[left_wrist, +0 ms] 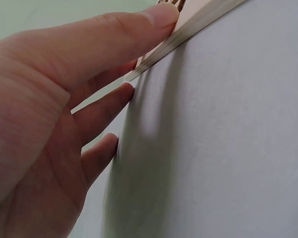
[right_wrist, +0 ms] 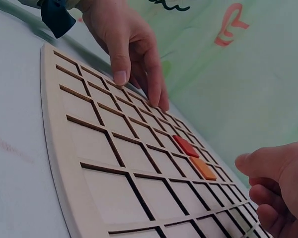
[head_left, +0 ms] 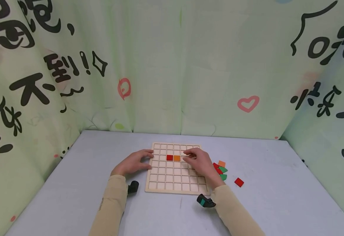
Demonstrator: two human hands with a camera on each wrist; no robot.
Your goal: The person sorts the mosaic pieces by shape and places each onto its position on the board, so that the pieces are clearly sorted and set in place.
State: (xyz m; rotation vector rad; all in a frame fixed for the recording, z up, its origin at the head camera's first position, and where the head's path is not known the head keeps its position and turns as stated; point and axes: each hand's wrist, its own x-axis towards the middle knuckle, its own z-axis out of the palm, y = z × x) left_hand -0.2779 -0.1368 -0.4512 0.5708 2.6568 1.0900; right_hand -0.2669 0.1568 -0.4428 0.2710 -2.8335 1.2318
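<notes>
A pale wooden grid board (head_left: 172,192) lies on the table, with a red square tile (head_left: 170,158) and an orange square tile (head_left: 176,158) side by side in neighbouring cells. My left hand (head_left: 133,162) rests at the board's left edge. In the left wrist view its thumb (left_wrist: 144,29) touches the rim, and the fingers are extended. Over the board, right of the orange tile, hovers my right hand (head_left: 199,160). Its fingers (right_wrist: 268,198) are loosely bent, thumb and fingertips apart in the head view, with no tile visible between them.
Right of the board, partly behind the right forearm, lie several loose pieces: an orange tile (head_left: 222,163), red pieces (head_left: 217,167) and green pieces (head_left: 223,177). A separate red square (head_left: 239,182) lies farther right. Printed curtains (head_left: 160,65) surround the white table (head_left: 278,196).
</notes>
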